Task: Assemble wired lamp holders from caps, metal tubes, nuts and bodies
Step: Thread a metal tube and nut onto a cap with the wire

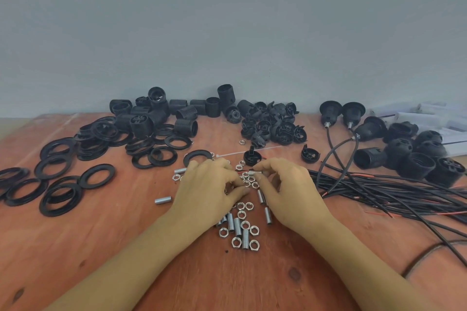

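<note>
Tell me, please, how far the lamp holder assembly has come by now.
Done: some wired holders stand at the right rear, cables attached. In hand: the right hand pinches a metal tube; the left hand is over the loose nuts, its grip hidden. Left: piles of caps and bodies and a cable bundle lie unused.

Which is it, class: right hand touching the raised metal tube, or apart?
Touching. The head view shows the right hand pinching the metal tube between fingertip and thumb, with no gap visible.
</note>
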